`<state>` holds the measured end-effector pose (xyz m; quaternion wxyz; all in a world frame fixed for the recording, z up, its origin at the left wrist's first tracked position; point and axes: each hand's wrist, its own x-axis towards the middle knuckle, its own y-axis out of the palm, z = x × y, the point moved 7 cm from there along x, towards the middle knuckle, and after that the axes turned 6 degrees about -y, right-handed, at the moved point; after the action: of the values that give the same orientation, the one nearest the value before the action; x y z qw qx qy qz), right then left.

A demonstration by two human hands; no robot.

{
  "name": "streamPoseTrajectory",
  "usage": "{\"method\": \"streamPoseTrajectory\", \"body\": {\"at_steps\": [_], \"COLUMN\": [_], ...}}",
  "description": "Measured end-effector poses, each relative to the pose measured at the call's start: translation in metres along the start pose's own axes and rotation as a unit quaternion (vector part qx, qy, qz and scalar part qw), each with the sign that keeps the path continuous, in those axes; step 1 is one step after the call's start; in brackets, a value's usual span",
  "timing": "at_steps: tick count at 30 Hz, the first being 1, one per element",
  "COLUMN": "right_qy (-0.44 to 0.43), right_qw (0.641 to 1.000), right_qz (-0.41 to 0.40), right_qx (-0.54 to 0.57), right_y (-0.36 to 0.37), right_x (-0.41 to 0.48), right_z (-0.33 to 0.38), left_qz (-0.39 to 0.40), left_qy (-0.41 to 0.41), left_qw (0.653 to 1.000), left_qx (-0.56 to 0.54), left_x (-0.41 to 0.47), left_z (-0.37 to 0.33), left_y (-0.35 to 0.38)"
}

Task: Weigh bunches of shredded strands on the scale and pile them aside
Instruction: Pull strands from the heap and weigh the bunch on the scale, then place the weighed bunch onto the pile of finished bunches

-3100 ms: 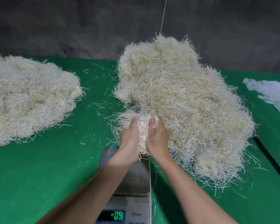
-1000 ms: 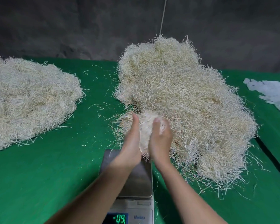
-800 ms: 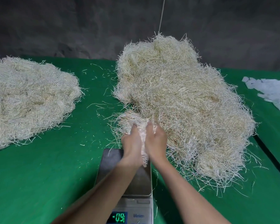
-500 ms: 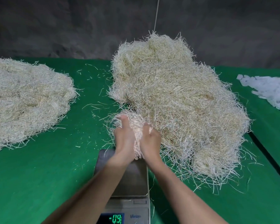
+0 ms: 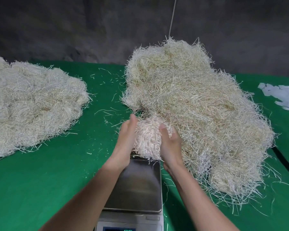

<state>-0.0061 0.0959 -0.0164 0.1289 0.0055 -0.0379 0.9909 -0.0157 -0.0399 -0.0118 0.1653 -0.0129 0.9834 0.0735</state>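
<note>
Head view: both hands (left [image 5: 126, 139], right [image 5: 170, 144]) cup a strand bunch [image 5: 148, 139] above the scale [image 5: 138, 185].

Desk [image 5: 57, 180] covered in plain bright green cloth. Big heap of strands [image 5: 198, 105] right of centre pale straw-yellow, whiter at fringes. Heap at left edge [image 5: 28, 104] paler, greyish cream. Bunch [image 5: 148, 137] at centre off-white. Scale [image 5: 137, 185] at bottom: dull grey steel pan, light grey body, green digits. Scraps [image 5: 284, 95] at right edge white. Backdrop [image 5: 73, 27] dark grey, mottled.
</note>
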Motion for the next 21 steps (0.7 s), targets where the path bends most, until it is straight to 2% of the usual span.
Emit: {"method": "streamPoseTrajectory", "body": {"at_steps": [2, 4, 6, 7, 9, 12, 14, 17, 19, 21], "right_qy": [-0.015, -0.059, -0.101, -0.111, -0.093, -0.039, -0.036, -0.041, -0.051, -0.049], "right_qw": [0.999, 0.998, 0.993, 0.990, 0.992, 0.999, 0.999, 0.996, 0.992, 0.989], "right_qz": [-0.033, -0.023, 0.012, 0.032, 0.047, 0.016, 0.017, 0.067, 0.089, 0.127], "right_qx": [0.004, -0.018, -0.065, -0.082, -0.071, -0.029, -0.028, -0.053, -0.070, -0.064], "right_y": [0.005, 0.017, 0.026, 0.029, 0.025, 0.016, 0.019, 0.038, 0.048, 0.062], "right_x": [0.000, -0.009, -0.016, -0.017, -0.014, -0.004, 0.000, 0.007, 0.018, 0.029], "right_z": [0.000, 0.006, 0.008, 0.008, 0.003, -0.007, -0.010, -0.014, -0.015, -0.012], "left_qz": [0.018, -0.027, -0.110, -0.133, -0.120, -0.039, 0.000, -0.047, -0.094, -0.107], "left_qy": [0.001, -0.017, 0.047, 0.089, 0.121, 0.030, 0.016, -0.018, -0.032, -0.032], "left_qw": [1.000, 0.999, 0.993, 0.987, 0.983, 0.999, 1.000, 0.995, 0.989, 0.986], "left_qx": [0.012, -0.008, -0.014, 0.019, 0.063, -0.014, -0.008, -0.088, -0.110, -0.122], "left_x": [-0.014, -0.012, -0.004, -0.001, 0.002, -0.004, -0.012, -0.002, 0.011, 0.024], "left_z": [0.012, 0.025, 0.012, 0.001, -0.006, 0.022, 0.037, 0.043, 0.035, 0.025], "left_y": [0.013, 0.015, -0.003, -0.010, -0.014, -0.009, -0.006, -0.018, -0.031, -0.050]}}
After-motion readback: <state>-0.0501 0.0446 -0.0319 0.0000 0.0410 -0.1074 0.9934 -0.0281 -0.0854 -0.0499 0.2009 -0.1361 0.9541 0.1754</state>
